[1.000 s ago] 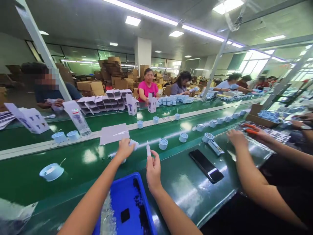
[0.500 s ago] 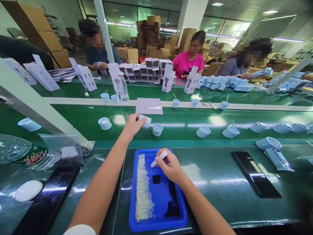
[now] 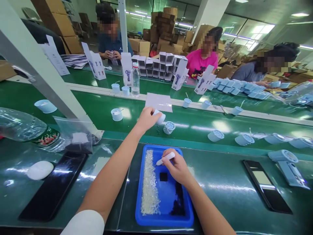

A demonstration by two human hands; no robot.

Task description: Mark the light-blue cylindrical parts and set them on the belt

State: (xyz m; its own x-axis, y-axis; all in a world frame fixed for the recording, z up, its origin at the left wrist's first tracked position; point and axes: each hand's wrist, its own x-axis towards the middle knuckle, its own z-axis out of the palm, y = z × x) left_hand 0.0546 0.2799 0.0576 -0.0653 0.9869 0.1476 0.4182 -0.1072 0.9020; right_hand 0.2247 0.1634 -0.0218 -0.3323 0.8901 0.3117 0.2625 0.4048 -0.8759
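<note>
My left hand [image 3: 146,118] reaches out over the green belt and is closed round a small pale blue round part [image 3: 160,117]. A second such part [image 3: 169,127] lies just right of it on the belt. My right hand [image 3: 178,167] hovers over a blue tray [image 3: 182,210] and pinches a white pen-like tool [image 3: 165,158], its tip pointing down-left at a strip of tiny clear pieces [image 3: 149,182] in the tray. A small black square [image 3: 163,176] lies in the tray beside my hand.
More pale blue parts [image 3: 216,135] dot the belt. A phone [image 3: 267,185] and a pale blue fan [image 3: 288,165] lie right, a clear bag [image 3: 75,133], plastic bottle [image 3: 22,127], white oval [image 3: 40,169] and dark slab [image 3: 52,189] left. White boxes [image 3: 156,63] and seated people across.
The view has swung down and left from the line onto the tray. My right hand brought the white tool down from the belt over the clear pieces. My left hand keeps holding the blue part.
</note>
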